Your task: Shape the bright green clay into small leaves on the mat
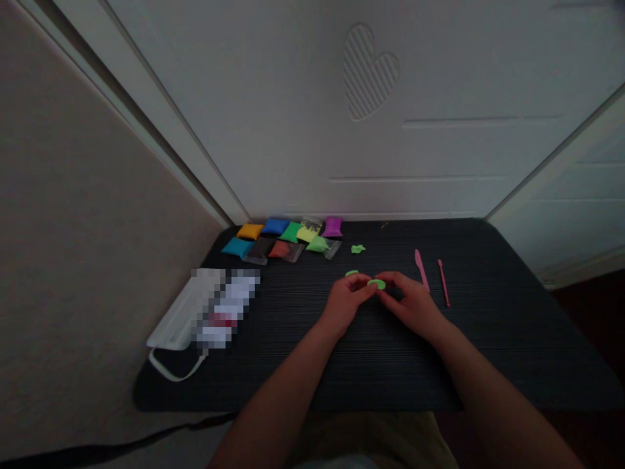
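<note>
Between my two hands is a small flat disc of light green modelling clay point(376, 284), pinched at its edges. My left hand point(346, 301) grips its left side with thumb and fingers. From the right, my right hand point(409, 301) closes on the same disc with its fingertips. Another light green clay piece point(351, 273) lies on the table just beyond my left fingers, partly hidden by them. Farther back sits a small ragged scrap of green clay point(358, 249), apart from both hands.
On the dark table point(293, 365), several coloured clay packets point(276, 226) lie at the back left. A pink plastic knife point(422, 270) and a thin pink modelling tool point(443, 283) lie right of my hands. A white face mask point(178, 312) rests at the left edge.
</note>
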{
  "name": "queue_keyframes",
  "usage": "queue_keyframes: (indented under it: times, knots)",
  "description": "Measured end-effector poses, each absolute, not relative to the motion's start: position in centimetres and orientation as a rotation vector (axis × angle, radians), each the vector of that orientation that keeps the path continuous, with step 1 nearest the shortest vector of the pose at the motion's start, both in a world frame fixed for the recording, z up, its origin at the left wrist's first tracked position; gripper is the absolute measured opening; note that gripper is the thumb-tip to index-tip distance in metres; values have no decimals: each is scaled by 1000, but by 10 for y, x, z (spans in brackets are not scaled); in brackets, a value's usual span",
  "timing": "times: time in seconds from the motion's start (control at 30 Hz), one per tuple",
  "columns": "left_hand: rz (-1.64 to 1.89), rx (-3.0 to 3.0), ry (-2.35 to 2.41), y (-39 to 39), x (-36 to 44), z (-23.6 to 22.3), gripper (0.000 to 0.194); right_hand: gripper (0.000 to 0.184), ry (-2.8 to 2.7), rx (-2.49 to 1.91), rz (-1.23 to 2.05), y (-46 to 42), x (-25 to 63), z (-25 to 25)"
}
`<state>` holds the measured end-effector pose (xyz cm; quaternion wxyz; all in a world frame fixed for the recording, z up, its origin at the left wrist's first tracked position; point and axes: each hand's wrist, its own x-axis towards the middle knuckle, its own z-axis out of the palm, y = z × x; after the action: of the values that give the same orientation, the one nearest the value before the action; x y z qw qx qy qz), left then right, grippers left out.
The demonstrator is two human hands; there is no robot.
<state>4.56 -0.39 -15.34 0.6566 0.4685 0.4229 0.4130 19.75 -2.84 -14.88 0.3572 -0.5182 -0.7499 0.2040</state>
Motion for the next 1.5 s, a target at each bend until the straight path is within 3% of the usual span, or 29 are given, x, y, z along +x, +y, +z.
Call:
queue_keyframes:
  times: [1.5]
  knots:
    - [850,1151,889,-6,40,-147,18,25,-2039,-1283,475,-30,196,-149]
